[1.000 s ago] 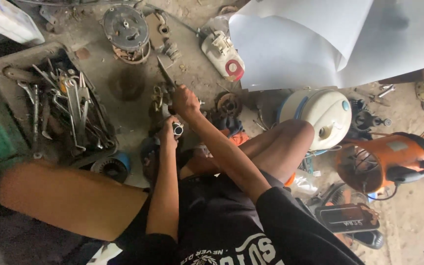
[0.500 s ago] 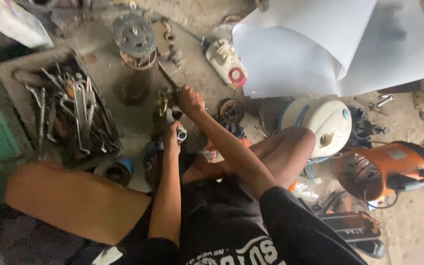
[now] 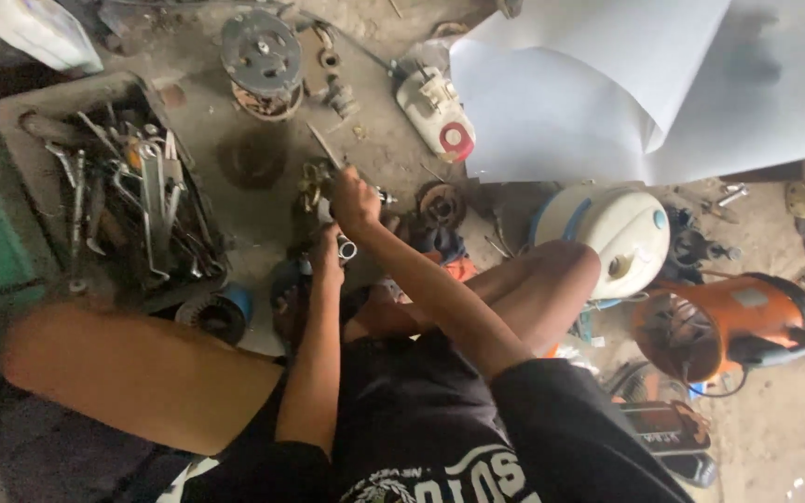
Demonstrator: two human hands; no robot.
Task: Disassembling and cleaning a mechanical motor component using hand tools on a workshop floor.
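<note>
Item one: my left hand (image 3: 328,253) was closed round a short metal tube (image 3: 346,248), its open end facing right. Item two: my right hand (image 3: 356,200) was closed on a thin metal tool (image 3: 325,147) whose shaft ran up and to the far left. Both hands sat close together over a small brass-coloured assembly (image 3: 309,186) on the concrete floor (image 3: 207,121), in the middle of the scene; what exactly the tool tip met, I could not tell.

Surroundings logged: a grey tray of spanners (image 3: 132,200) to the left; a round motor part (image 3: 261,51) at the far side; a white housing with a red ring (image 3: 440,116) far right of the hands; large white sheets (image 3: 645,84) beyond it; a white round tank (image 3: 617,233) and an orange blower (image 3: 729,326) to the right.
</note>
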